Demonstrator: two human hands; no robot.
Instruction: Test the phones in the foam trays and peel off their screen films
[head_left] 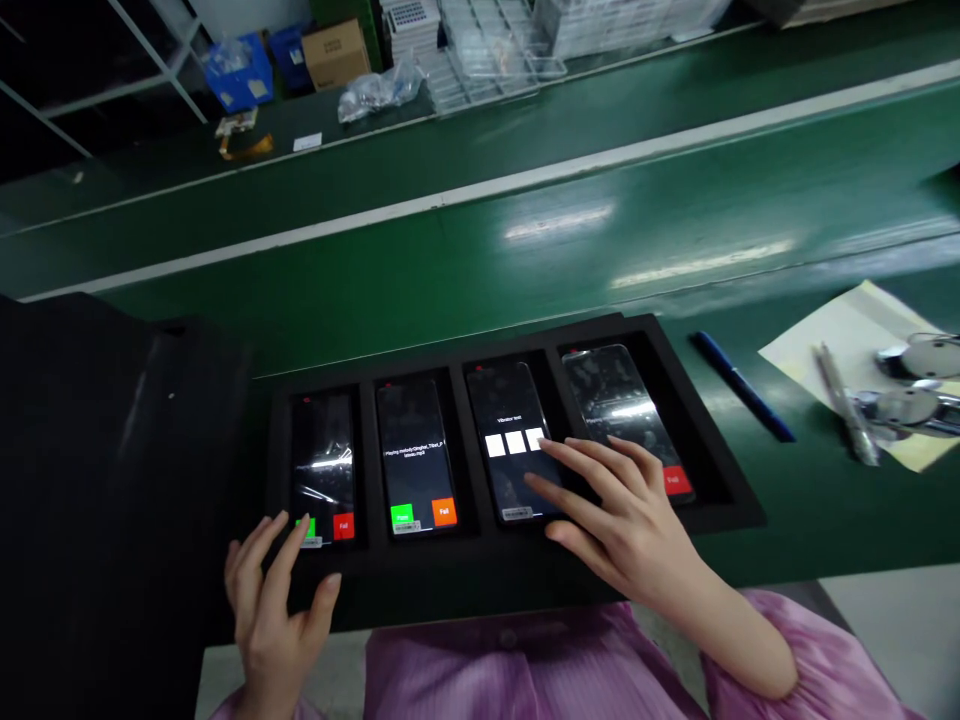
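Note:
Four smartphones would be several: they lie face up in a black foam tray [465, 375]. At the leftmost phone [322, 440], my left hand [274, 610] has its fingers spread, one fingertip over the green button. The second phone [412, 430] shows a melody text with green and red buttons. On the third phone [514, 475], a "Vibrator test" screen shows white squares. My right hand [622, 510] is spread above it, the index fingertip at the rightmost square. It partly covers the rightmost phone [615, 385], whose red Fail button shows. Neither hand holds anything.
A blue pen [742, 385] lies right of the tray, near a paper sheet [870, 310] with metal tools [915, 405] on it. A large black object [112, 500] stands at left. Boxes [335, 55] and clear plastic trays [487, 50] line the far side.

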